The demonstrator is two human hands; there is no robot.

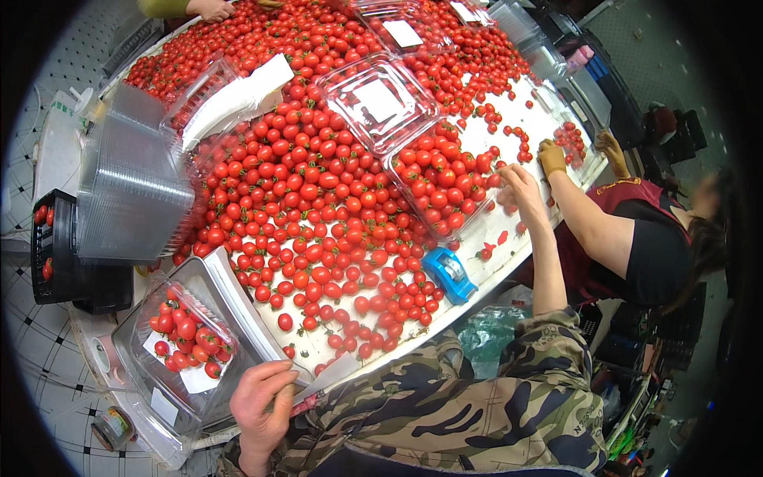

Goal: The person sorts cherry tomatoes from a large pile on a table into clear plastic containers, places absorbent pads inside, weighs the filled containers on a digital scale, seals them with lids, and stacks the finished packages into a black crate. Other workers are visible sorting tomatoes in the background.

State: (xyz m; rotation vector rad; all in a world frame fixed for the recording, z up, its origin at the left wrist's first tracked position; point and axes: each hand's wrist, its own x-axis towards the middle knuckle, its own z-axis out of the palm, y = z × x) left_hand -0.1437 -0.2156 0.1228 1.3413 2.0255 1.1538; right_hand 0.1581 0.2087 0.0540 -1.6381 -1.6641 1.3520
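Note:
My left hand [266,400] is at the near edge of the table, fingers bent, beside the corner of a grey tray; whether it pinches anything is unclear. On that tray a clear plastic clamshell [138,352] holds cherry tomatoes [186,328] over white paper. My right hand [518,188] is slightly blurred at the right side of an open clear clamshell [380,101] filled with cherry tomatoes [438,173]; its fingertips are close to the tomatoes, and their grip cannot be made out. A blue tape dispenser [448,275] lies below that clamshell. Loose cherry tomatoes [310,191] cover much of the white table.
A tall stack of clear clamshells [134,179] stands at the left by a black crate [53,244]. White paper sheets [238,101] lie on clamshells among the tomatoes. At the right, a co-worker's gloved hands [551,158] are beside another filled container [570,143]. Another person's hand [213,9] is at the top.

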